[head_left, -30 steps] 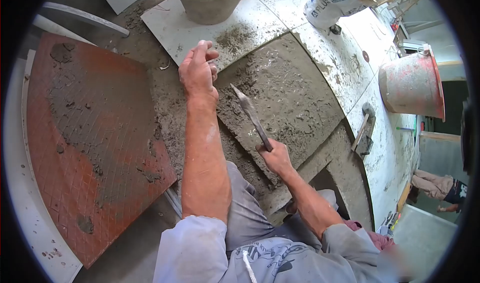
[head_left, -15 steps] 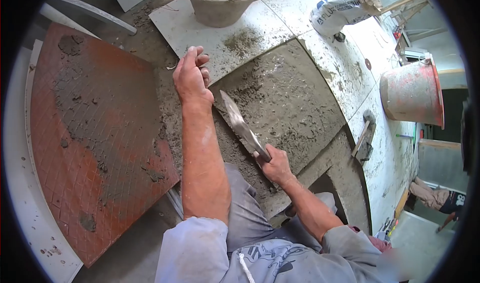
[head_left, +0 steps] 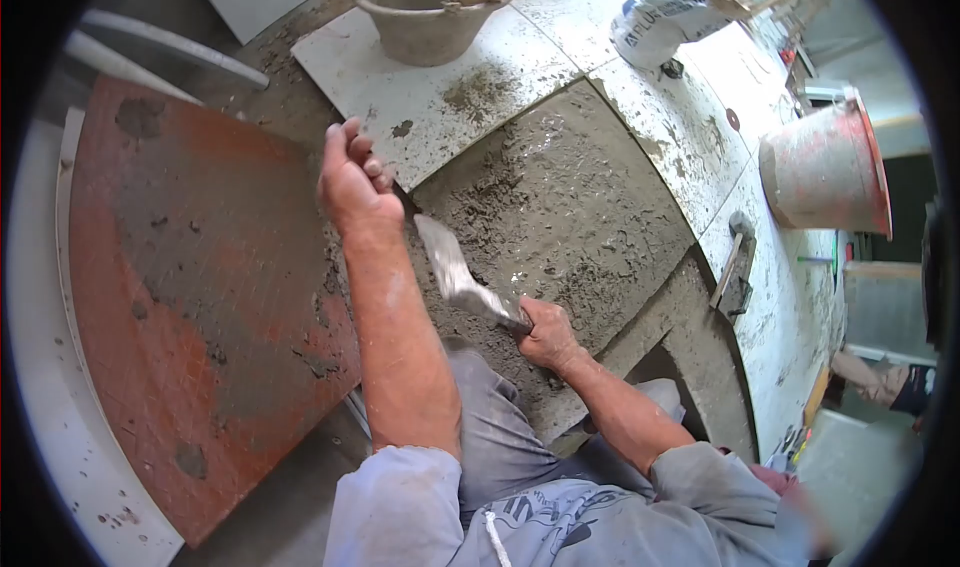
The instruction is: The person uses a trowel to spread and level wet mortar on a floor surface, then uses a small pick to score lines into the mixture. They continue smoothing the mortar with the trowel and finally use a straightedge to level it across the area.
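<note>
My right hand (head_left: 550, 334) is wrapped round the handle of a trowel (head_left: 452, 267). Its blade is blurred and points up and left, over the near left side of a wet mortar bed (head_left: 590, 202). My left hand (head_left: 358, 175) is raised, with fingers loosely curled and nothing visible in them. It hangs between the mortar bed and a large reddish tile (head_left: 160, 387). That tile shows a ridged, gridded face, partly smeared with grey mortar. Whether the left hand touches anything, I cannot tell.
White floor tiles (head_left: 400, 132) spotted with mortar border the bed. A mortar-stained bucket (head_left: 425, 37) stands beyond it, with a white bag (head_left: 665, 22) farther right. At right are a red-rimmed bucket (head_left: 820, 172), another tool (head_left: 735, 267) and another person's arm (head_left: 868, 377).
The trowel blade has swung left and slightly down, and more of its flat face shows. My left hand has moved left and a little lower. The view has shifted slightly.
</note>
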Demonstrator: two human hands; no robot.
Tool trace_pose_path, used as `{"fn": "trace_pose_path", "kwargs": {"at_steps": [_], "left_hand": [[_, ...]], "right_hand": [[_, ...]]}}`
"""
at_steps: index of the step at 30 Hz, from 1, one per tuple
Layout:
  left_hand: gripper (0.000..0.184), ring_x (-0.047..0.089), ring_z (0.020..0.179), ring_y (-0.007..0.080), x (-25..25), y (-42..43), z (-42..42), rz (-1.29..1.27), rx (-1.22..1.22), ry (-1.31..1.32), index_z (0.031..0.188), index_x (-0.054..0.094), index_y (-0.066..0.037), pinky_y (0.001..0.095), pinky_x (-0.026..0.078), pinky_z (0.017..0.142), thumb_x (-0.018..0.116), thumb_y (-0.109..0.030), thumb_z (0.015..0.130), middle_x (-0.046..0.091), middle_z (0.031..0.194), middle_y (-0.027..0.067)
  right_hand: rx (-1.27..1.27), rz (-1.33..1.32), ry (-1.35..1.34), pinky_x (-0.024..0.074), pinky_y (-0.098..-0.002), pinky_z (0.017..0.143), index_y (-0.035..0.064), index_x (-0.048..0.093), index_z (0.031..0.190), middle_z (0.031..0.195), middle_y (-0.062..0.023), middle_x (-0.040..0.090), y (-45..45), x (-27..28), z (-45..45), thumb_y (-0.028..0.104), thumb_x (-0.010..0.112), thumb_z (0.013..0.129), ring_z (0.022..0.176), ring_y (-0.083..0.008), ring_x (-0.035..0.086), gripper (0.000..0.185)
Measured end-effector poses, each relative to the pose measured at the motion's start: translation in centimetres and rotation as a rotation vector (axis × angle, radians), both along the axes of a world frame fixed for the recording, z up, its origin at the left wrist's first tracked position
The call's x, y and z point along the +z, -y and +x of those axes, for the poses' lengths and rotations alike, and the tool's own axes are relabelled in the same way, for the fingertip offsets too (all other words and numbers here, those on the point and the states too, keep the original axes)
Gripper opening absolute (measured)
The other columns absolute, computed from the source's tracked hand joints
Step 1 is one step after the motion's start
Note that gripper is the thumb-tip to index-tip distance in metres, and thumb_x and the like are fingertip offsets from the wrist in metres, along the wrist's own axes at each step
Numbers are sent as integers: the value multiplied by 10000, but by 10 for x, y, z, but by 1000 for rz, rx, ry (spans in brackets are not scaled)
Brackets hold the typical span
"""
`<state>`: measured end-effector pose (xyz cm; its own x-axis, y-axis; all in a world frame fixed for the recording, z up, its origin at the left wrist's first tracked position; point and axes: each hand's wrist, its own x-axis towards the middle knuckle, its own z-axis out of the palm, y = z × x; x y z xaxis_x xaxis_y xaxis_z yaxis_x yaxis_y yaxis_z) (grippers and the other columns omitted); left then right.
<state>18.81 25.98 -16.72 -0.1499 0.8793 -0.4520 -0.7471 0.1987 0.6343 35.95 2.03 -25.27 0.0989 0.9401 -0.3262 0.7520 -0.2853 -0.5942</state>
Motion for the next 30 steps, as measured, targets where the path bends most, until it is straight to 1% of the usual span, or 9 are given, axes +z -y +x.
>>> {"fn": "trace_pose_path", "kwargs": {"at_steps": [3, 5, 11, 15, 17, 23, 24, 28, 30], "left_hand": [[217, 295, 440, 58, 1, -2, -9, 7, 48, 40, 954, 567, -94, 215, 219, 366, 501, -298, 922, 437, 639, -42], [226, 324, 434, 61, -6, -3, -15, 23, 25, 42, 947, 577, -105, 218, 228, 353, 478, -308, 936, 471, 654, -41], [217, 408, 442, 62, -5, -2, -16, 35, 15, 35, 953, 586, -108, 209, 283, 357, 473, -293, 940, 548, 676, -36], [215, 402, 440, 62, -3, 0, -10, 36, 30, 7, 950, 586, -107, 212, 285, 363, 469, -287, 942, 536, 666, -41], [226, 390, 437, 60, -2, -1, -8, 25, 33, 6, 952, 584, -105, 211, 280, 362, 461, -295, 946, 528, 663, -42], [240, 387, 440, 65, -3, -2, -5, 32, 2, 9, 951, 584, -110, 215, 277, 360, 449, -308, 950, 519, 666, -41], [247, 379, 468, 68, -1, -1, -1, 35, 20, -21, 963, 575, -88, 219, 274, 376, 464, -308, 944, 493, 663, -30], [249, 383, 467, 67, 1, 1, 2, 33, 14, -11, 961, 575, -86, 217, 275, 376, 457, -305, 947, 494, 663, -29], [250, 388, 466, 68, 4, 2, 2, 35, 15, -23, 960, 576, -85, 218, 278, 378, 458, -306, 947, 497, 663, -28]], "right_hand": [[-15, 101, 13, 477, -485, 676, 47, 542, 838, 825, -219, 615, -7, -17, 1, 145, 558, 718, 783, -410, 597, 156], [-111, -273, 201, 482, -483, 704, 49, 545, 846, 818, -210, 622, -23, -38, -1, 136, 561, 688, 800, -393, 608, 180], [21, -183, -4, 488, -454, 796, 28, 596, 932, 919, -216, 637, -2, 23, -7, 173, 536, 697, 910, -383, 607, 283], [32, -96, -24, 487, -459, 792, 23, 595, 933, 920, -220, 636, 15, -16, 5, 184, 538, 697, 902, -387, 607, 291], [-114, -325, 115, 482, -472, 747, 29, 568, 887, 853, -215, 632, 8, -35, 10, 174, 556, 678, 843, -390, 608, 254], [-20, -134, -35, 480, -474, 731, 24, 556, 867, 811, -204, 632, 8, 12, -5, 158, 557, 670, 807, -393, 609, 238], [4, 2, -73, 482, -472, 728, 29, 559, 867, 802, -204, 633, 11, 6, -7, 153, 554, 671, 800, -389, 612, 231], [45, -21, -10, 489, -468, 723, 30, 554, 866, 790, -201, 633, -13, -14, -5, 150, 551, 678, 790, -385, 617, 222], [-96, -345, 121, 495, -469, 719, 32, 537, 858, 776, -189, 631, -34, -31, -6, 150, 550, 687, 779, -384, 620, 208]]}}
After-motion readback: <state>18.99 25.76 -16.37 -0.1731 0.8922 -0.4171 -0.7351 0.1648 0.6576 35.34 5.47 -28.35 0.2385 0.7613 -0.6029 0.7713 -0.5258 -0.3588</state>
